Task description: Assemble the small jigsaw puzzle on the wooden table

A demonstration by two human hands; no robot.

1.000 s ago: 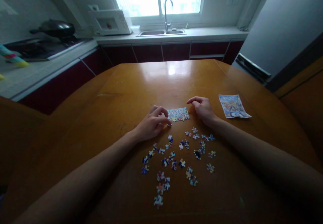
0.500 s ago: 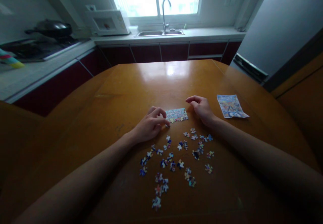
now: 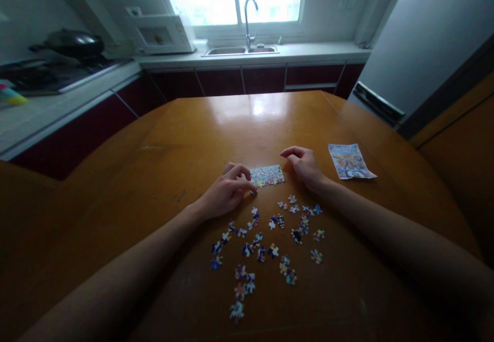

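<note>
A partly joined jigsaw puzzle [image 3: 267, 175] lies on the wooden table in front of me, a small block with a pale patterned upper part and brighter colours along its lower edge. My left hand [image 3: 227, 187] is at its left side, fingers bent, and the fingertips are on a small puzzle piece [image 3: 253, 192] just below the block's lower left corner. To the right of the block, my right hand [image 3: 304, 166] rests on its side, loosely curled, with nothing visible between thumb and forefinger. Several loose puzzle pieces [image 3: 261, 253] are scattered nearer to me, between my forearms.
A creased printed picture sheet [image 3: 350, 161] lies on the table [image 3: 185, 141] right of my right hand. Beyond the table are a counter with a sink [image 3: 239, 51], a microwave [image 3: 160, 34], and a pan [image 3: 73, 42] on the stove. A fridge [image 3: 428, 38] stands at the right.
The whole view has shifted slightly, so everything appears a little further left. Both hands keep their place relative to the puzzle, and the loose pieces lie as before.
</note>
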